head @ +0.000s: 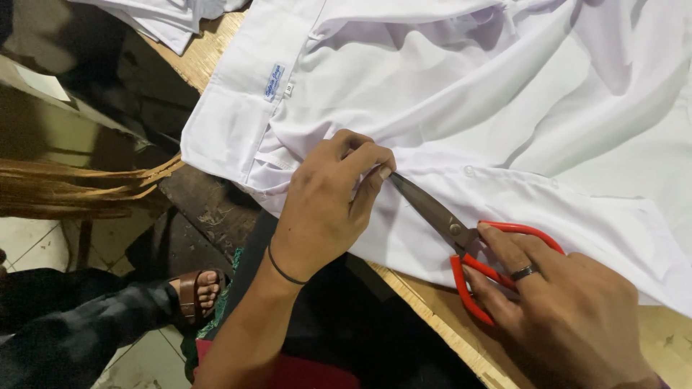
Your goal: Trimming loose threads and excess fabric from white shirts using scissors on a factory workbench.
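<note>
A white shirt (461, 94) lies spread on a wooden table (440, 317), its collar with a small blue label (273, 81) at the upper left. My left hand (328, 209) pinches the fabric near the button placket, just below the collar. My right hand (569, 310), with a dark ring on one finger, grips red-handled scissors (461, 238). The dark blades point up and left, and their tips reach my left fingertips at the pinched cloth. A thin black band circles my left wrist.
More folded white cloth (173, 18) lies at the table's top left. Beside the table, at lower left, another person's foot in a brown sandal (198, 292) rests on the tiled floor. Brown strips (79, 187) jut out at the left.
</note>
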